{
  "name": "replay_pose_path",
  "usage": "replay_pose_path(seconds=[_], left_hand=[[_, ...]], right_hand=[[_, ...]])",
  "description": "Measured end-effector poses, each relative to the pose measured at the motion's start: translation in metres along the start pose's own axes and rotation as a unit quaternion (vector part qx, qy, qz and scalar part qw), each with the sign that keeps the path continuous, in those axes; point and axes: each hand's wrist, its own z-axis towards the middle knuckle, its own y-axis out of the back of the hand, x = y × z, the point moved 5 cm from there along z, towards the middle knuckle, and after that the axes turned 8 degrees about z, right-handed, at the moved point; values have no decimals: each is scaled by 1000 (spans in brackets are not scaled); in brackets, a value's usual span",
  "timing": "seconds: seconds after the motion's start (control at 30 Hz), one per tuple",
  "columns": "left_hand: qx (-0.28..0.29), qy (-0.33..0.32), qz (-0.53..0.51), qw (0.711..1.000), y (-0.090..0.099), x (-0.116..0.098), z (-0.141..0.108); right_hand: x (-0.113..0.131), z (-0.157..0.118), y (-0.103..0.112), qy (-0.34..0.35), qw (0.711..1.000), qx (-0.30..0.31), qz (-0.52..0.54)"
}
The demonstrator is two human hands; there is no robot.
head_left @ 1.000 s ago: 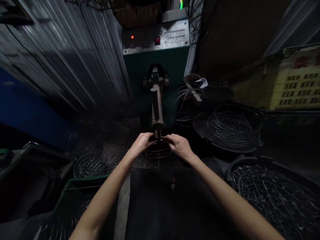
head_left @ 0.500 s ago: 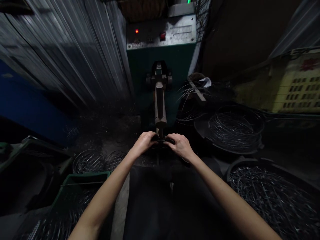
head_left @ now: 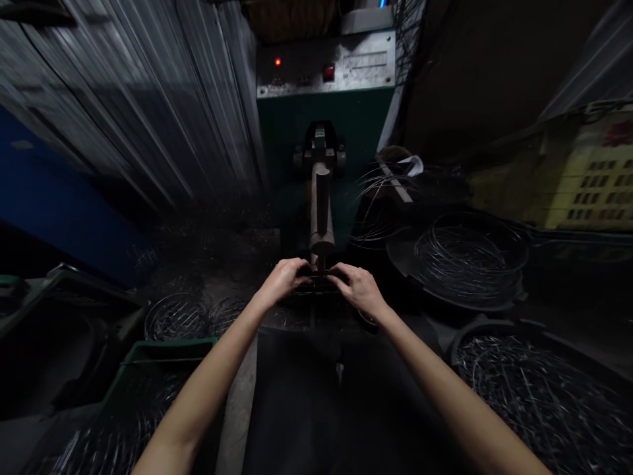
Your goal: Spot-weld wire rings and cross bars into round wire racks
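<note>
Both hands meet at the tip of a green machine [head_left: 368, 119], under its metal arm [head_left: 322, 204]. My left hand [head_left: 287, 277] is closed, thumb and fingers pinching the left side of a thin wire piece [head_left: 319, 284]. On the right side of that wire piece, my right hand [head_left: 357, 287] pinches in the same way. The wire runs between the hands just below the end of the arm. Its full shape is hard to make out in the dim light, and the fingertips are partly hidden.
Right of me, a black tub [head_left: 457, 300] holds coiled wire, and a nearer tub [head_left: 475, 330] holds many small wire pieces. On the left stands a green crate [head_left: 168, 349] with wire parts. A yellow crate [head_left: 588, 191] stands at the far right. The machine's panel has a lit red lamp [head_left: 277, 62].
The whole view has shifted slightly, so the machine sits a little further right. The wire between my hands shows a bit lower. Both hands keep their pinch near the arm's end.
</note>
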Motion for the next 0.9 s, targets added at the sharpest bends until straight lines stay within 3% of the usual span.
replay_pose_path(seconds=[0.23, 0.5, 0.57, 0.67, 0.8, 0.9], left_hand=[[14, 2, -11, 1000, 6, 1, 5], [82, 45, -36, 995, 7, 2, 7], [83, 53, -38, 994, 7, 3, 8], [75, 49, -34, 995, 7, 4, 11], [73, 50, -42, 995, 5, 10, 11], [70, 57, -56, 994, 5, 20, 1]], right_hand=[[-5, 6, -1, 0, 1000, -2, -4], [1, 6, 1, 13, 998, -7, 57], [-10, 0, 12, 12, 996, -45, 82], [-45, -16, 29, -30, 989, -118, 78], [-81, -30, 27, -61, 994, -49, 71], [-71, -30, 23, -34, 997, -30, 65]])
